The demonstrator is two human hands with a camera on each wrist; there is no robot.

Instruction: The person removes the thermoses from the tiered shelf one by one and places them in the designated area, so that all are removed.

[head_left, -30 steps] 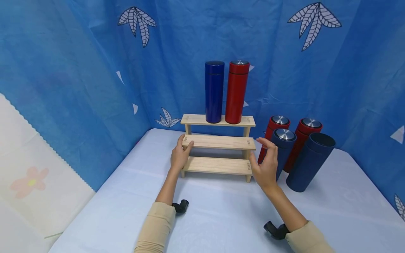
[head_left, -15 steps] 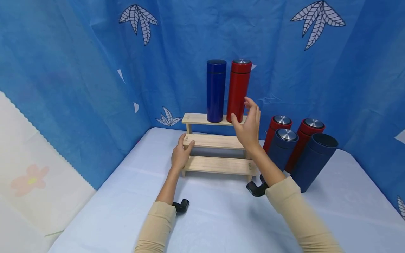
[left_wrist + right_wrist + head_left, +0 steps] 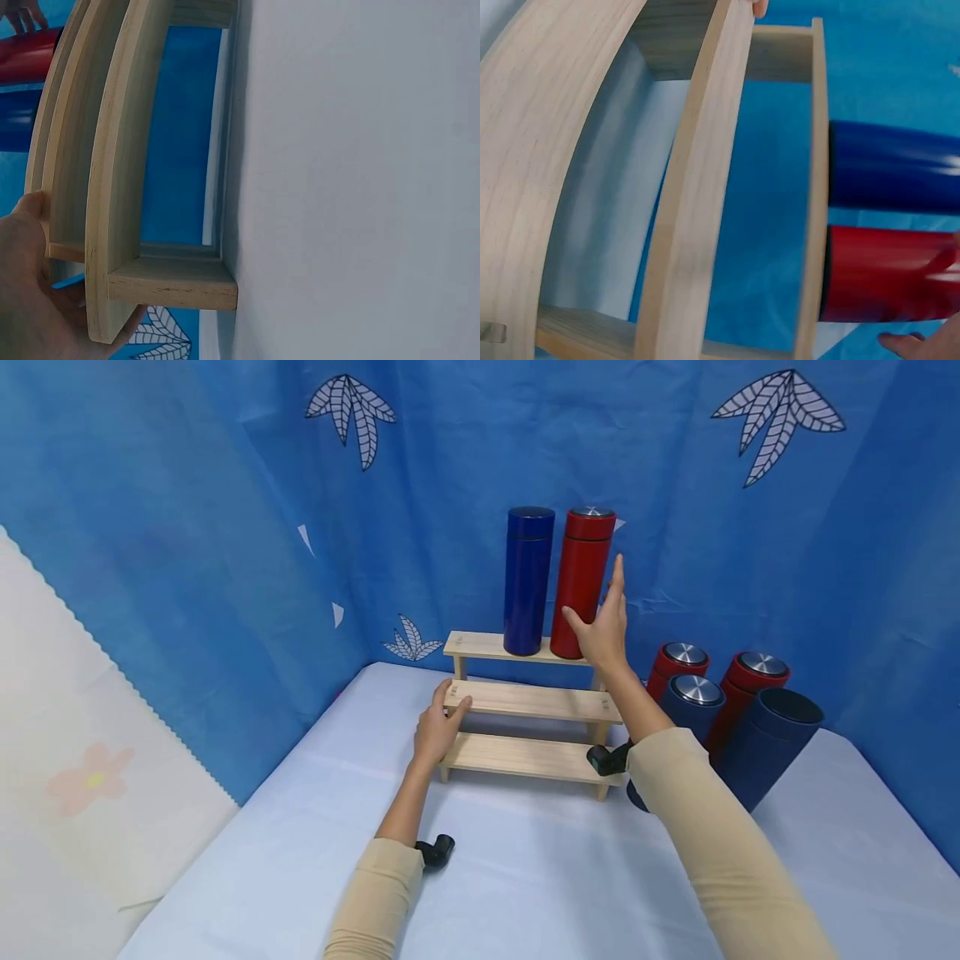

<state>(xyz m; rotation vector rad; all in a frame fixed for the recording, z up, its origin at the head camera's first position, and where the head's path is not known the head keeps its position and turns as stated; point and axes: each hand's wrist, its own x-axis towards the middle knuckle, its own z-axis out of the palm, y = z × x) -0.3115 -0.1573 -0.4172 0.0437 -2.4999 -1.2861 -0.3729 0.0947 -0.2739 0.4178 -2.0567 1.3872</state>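
A three-step wooden display rack [image 3: 532,697] stands on the table. My left hand [image 3: 437,727] grips the left end of its middle step, thumb over the top; the left wrist view shows the fingers [image 3: 30,259] around the board ends. On the top step a glossy blue thermos bottle [image 3: 528,581] and a red thermos bottle [image 3: 583,556] stand upright side by side. My right hand [image 3: 606,635] is at the red bottle's lower right side, fingers straight and thumb spread across its front in the head view. In the right wrist view its fingertips [image 3: 907,345] show beside the red bottle [image 3: 889,274].
Right of the rack stand two more red bottles [image 3: 750,681] and two dark blue ones [image 3: 772,739], partly behind the right forearm. A blue curtain [image 3: 420,485] hangs close behind the rack. White cloth [image 3: 517,877] covers the table.
My right hand has moved up and inward from beside the rack's right end to the red bottle on the top step, its fingers straightening. The left hand keeps its grip; the head view has shifted slightly.
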